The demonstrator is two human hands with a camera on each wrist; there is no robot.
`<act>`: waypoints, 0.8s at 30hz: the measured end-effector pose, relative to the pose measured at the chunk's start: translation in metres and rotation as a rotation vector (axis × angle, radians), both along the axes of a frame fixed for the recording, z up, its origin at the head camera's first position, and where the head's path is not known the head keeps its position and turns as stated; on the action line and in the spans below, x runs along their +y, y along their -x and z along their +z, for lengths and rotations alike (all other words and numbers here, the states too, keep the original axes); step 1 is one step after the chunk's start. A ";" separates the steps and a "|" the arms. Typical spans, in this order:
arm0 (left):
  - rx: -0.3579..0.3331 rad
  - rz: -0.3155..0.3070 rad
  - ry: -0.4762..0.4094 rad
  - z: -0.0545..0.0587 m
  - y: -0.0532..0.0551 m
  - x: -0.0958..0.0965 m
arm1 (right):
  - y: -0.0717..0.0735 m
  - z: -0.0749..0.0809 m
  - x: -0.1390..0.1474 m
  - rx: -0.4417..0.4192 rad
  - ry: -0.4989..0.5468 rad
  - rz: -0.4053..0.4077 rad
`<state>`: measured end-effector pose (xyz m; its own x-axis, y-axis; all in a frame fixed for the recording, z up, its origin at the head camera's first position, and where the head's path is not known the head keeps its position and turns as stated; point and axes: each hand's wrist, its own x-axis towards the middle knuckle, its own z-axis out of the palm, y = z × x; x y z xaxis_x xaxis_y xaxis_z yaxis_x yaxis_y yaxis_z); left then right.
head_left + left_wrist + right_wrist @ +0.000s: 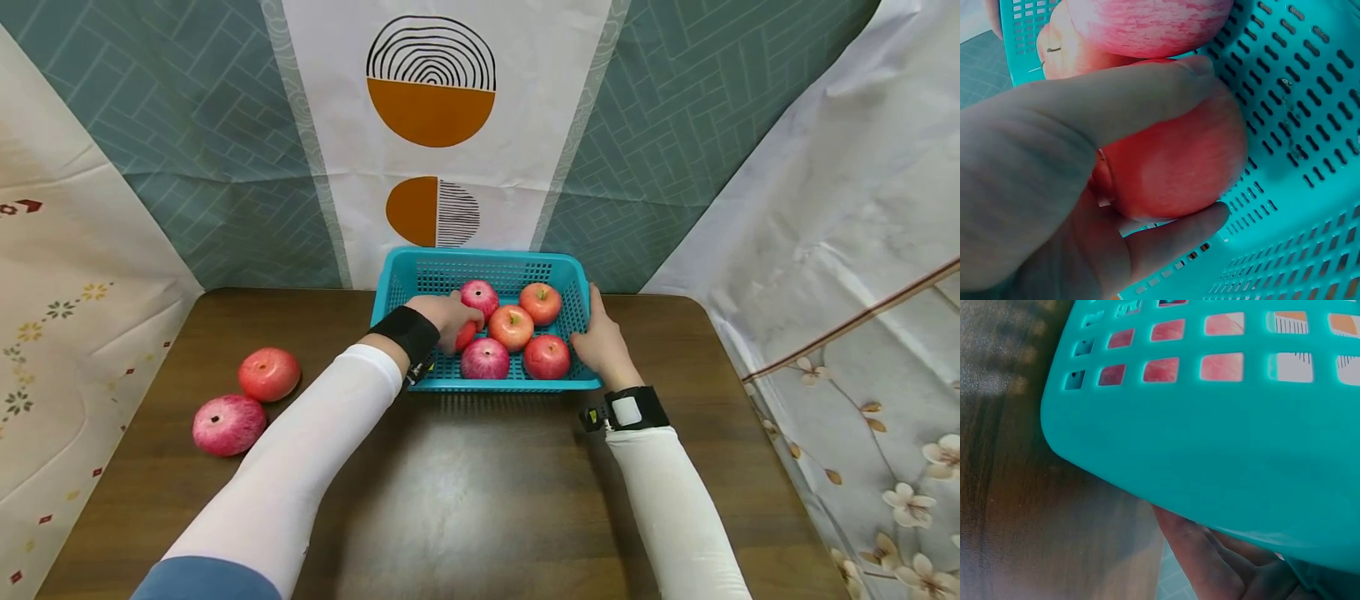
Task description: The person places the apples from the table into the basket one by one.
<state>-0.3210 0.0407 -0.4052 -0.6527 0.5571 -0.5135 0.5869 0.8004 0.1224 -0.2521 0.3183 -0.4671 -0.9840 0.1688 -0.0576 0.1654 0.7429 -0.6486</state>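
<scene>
A turquoise perforated plastic basket stands at the back of the table, with several red and pink apples in it. My left hand reaches into its left part and grips a red apple. Thumb and fingers lie on opposite sides of this apple, close over the slotted basket floor. Beside it are a striped pink apple and a paler orange-red apple. At the basket's right end my right hand holds the rim, and its fingers show under the edge in the right wrist view.
On the left of the brown wooden table lie a red apple and a striped pink apple, close together. A patterned cloth hangs right behind the basket.
</scene>
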 end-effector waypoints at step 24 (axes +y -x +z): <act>-0.043 0.219 -0.080 0.004 -0.010 -0.001 | 0.001 -0.002 0.000 0.008 -0.012 0.002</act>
<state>-0.3105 0.0396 -0.4016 -0.7407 0.4451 -0.5033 0.3935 0.8946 0.2119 -0.2530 0.3182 -0.4692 -0.9847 0.1679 -0.0472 0.1588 0.7511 -0.6407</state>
